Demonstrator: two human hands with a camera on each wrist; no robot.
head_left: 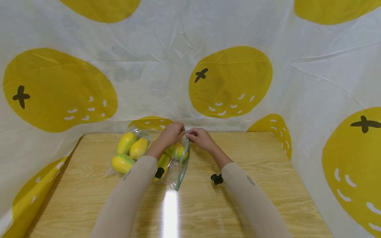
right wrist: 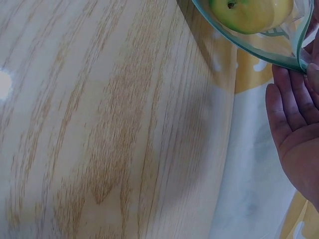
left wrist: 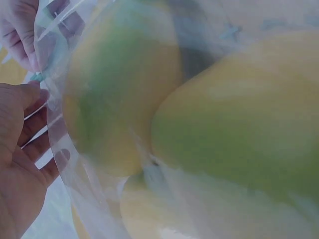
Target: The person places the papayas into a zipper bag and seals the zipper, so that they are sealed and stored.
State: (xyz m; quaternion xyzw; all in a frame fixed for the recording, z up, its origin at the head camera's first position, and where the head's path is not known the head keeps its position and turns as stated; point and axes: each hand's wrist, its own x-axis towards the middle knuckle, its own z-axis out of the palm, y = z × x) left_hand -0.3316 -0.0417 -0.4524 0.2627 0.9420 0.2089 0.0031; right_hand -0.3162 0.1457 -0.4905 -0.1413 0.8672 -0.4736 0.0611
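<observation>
A clear zip-top bag (head_left: 174,178) with a green zip edge lies on its side on the table, its mouth facing right. Several yellow-green mangoes (head_left: 139,148) fill it, seen large through the plastic in the left wrist view. At the far corner of the zip edge, my left hand (head_left: 173,134) pinches the plastic between thumb and fingers. My right hand (head_left: 202,137) grips the same corner from the right, thumb over the green strip (right wrist: 284,62). From that corner the two zip edges spread apart, so the mouth gapes. My left forearm hides part of the bag.
The wooden table (head_left: 253,198) reaches back to a white cloth (head_left: 154,82) printed with yellow fruit, which hangs behind and at both sides. Dark wrist-camera mounts (head_left: 216,179) stick out from the sleeves. A bright light reflection lies on the tabletop near the front.
</observation>
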